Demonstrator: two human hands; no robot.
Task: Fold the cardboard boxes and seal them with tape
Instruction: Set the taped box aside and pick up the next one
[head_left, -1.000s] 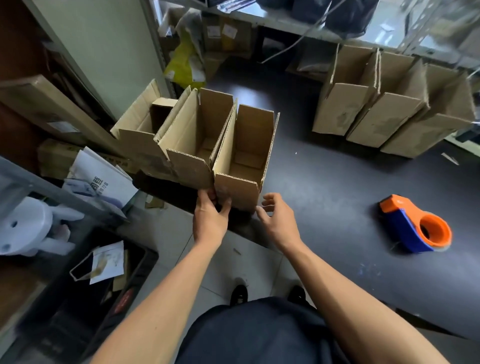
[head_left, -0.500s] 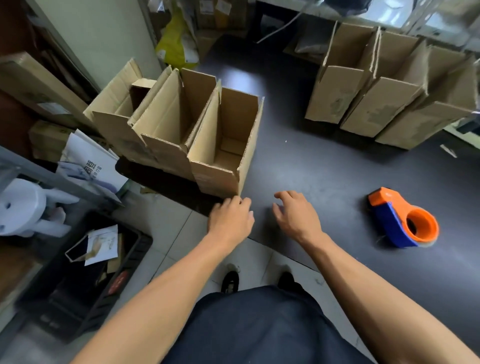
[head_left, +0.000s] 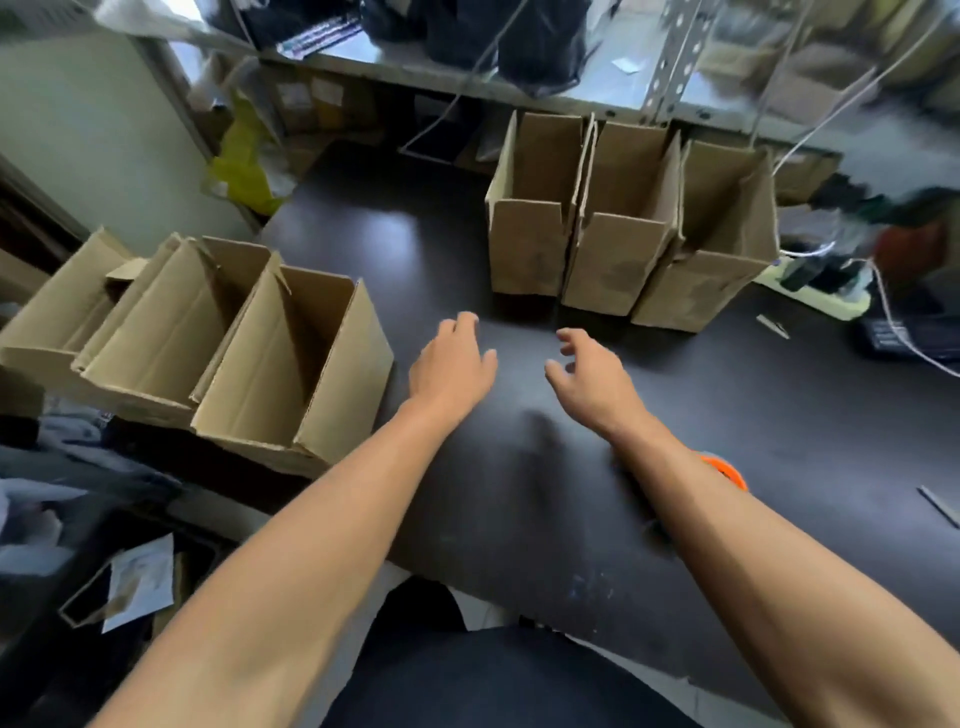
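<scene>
**Handling notes: open cartons on the dark worktop, both hands free**

Left hand (head_left: 451, 358) and right hand (head_left: 592, 382) hover above the middle of the worktop (head_left: 779, 415), fingers loosely spread and slightly curled, neither holding anything. Both point toward the far row of boxes (head_left: 618, 228), three upright cartons touching side by side near the worktop's far edge, top flaps standing open. A second group, the near row of boxes (head_left: 208, 343), sits at the left edge, also three, touching, top flaps open; the nearest one overhangs the front-left corner slightly.

Judgement on handling: single-wall corrugated board, empty, so light and easily tipped or slid by a careless push. Walls are stiff along the flutes but crease at the scored flap lines; flaps will fold readily there. Surface looks matt, not slippery. Best purchase: pinch two opposite side walls near the top rim, or thumbs inside and fingers outside. Squeezing mid-panel risks buckling.

The tape dispenser (head_left: 727, 470) lies near the front-right part of the worktop, mostly hidden behind the right forearm; only an orange edge shows.
</scene>
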